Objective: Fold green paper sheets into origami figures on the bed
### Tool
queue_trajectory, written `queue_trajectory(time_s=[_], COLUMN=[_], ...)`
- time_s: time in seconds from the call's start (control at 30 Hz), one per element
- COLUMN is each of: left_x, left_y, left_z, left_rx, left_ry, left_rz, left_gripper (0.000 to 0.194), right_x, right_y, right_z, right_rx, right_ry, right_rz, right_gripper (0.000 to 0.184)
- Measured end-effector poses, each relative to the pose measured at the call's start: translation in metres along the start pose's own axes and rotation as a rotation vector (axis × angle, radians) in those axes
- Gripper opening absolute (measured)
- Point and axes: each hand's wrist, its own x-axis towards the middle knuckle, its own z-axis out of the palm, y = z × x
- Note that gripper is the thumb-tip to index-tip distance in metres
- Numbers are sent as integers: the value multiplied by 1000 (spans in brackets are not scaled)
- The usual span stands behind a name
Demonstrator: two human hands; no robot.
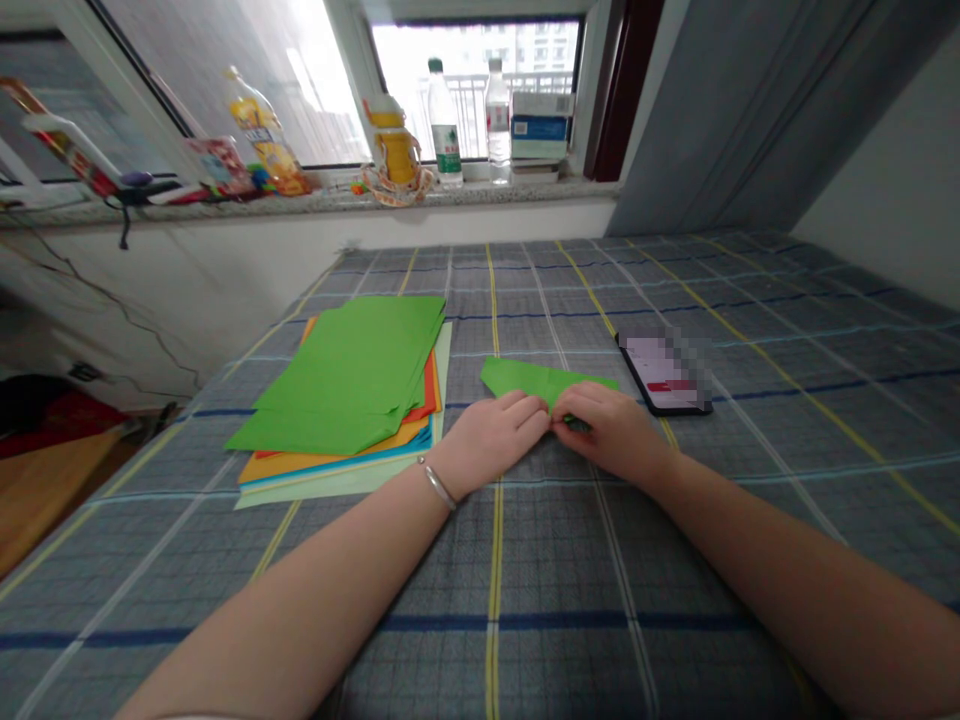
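A folded green paper (517, 376) is set on the plaid cloth (555, 560), its long axis running left to right, a blunt end pointed left. Its near edge is pinched between the right hand's (611, 425) thumb and curled fingers. It is covered by the left hand's (499, 440) closed-together fingers; whether it is gripped there cannot be told. Lettering on the green-capped bottle's (445, 135) label is too small to be read.
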Motion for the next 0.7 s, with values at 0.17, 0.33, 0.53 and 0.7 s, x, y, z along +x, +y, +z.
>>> queue_trajectory(time_s=[0.17, 0.33, 0.53, 0.7], left_x=[1, 2, 5, 4], left_y=[-2, 0, 3, 1], left_z=[1, -1, -4, -4], left_rx=[-49, -72, -58, -21], left_ry=[99, 178, 189, 169], left_rz=[-4, -25, -8, 34], left_gripper=[18, 16, 18, 17], right_x=[0, 0, 1, 2], right_y=[0, -2, -3, -2], right_z=[-1, -2, -3, -4], right_rx=[27, 90, 149, 139], right_ry=[34, 56, 68, 29], right_rz=[-32, -72, -140, -137], right_gripper=[5, 8, 12, 15])
